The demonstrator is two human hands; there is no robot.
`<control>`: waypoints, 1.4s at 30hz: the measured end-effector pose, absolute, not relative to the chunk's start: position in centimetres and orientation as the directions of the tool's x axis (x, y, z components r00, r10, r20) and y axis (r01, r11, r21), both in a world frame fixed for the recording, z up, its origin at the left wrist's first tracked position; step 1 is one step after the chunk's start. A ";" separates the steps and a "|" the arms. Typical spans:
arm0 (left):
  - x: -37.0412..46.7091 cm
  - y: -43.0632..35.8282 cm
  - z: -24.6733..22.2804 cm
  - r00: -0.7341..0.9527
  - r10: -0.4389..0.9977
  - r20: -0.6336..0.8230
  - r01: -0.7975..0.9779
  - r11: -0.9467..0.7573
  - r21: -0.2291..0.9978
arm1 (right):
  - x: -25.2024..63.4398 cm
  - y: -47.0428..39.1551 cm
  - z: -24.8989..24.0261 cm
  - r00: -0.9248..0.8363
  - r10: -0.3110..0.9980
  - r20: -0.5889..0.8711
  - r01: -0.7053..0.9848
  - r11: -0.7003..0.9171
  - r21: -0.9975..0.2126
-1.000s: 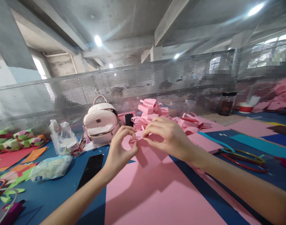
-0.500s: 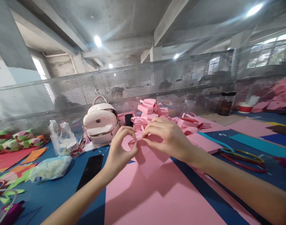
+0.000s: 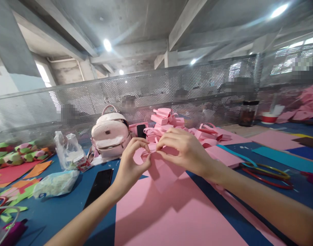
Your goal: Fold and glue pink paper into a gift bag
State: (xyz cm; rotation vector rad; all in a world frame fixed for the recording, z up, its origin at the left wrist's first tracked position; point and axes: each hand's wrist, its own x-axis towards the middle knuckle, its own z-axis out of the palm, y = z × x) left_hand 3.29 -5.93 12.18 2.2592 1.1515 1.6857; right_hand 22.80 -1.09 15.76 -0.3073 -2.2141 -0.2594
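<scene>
Between my two hands hangs a piece of pink sheet material (image 3: 163, 172), which looks like craft foam or paper. My left hand (image 3: 134, 162) pinches its upper edge between thumb and fingers. Close beside it, my right hand (image 3: 180, 150) pinches the same edge, fingertips almost meeting the left ones. What lies right between the fingertips is too small to make out. Below the hands a large flat pink sheet (image 3: 177, 218) lies on the blue table (image 3: 61, 212), with shadows of the hands across it.
Pink folded pieces (image 3: 163, 119) are heaped behind my hands. A backpack (image 3: 111, 131), a phone (image 3: 98, 186) and plastic bags (image 3: 56, 184) stand or lie leftward. To the right are red and yellow rings (image 3: 269, 176), a teal strip (image 3: 287, 159) and a jar (image 3: 248, 114). A perforated metal screen (image 3: 151, 85) runs behind.
Both hands stay in nearly the same place, still pinching the pink piece. The hanging piece has shifted very slightly; nothing else has visibly moved on the table.
</scene>
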 end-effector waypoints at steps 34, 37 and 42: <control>2.6 -4.8 11.5 0.007 0.661 0.751 0.382 -0.695 0.608 | 23.6 -0.5 16.5 -0.541 0.084 0.837 0.348 0.928 0.131; 2.6 -4.9 11.6 0.006 0.661 0.750 0.383 -0.695 0.609 | 23.6 -0.5 16.6 -0.546 0.078 0.834 0.344 0.929 0.139; 2.6 -4.8 11.6 0.003 0.656 0.755 0.388 -0.697 0.603 | 23.6 -0.5 16.6 -0.546 0.075 0.834 0.340 0.930 0.139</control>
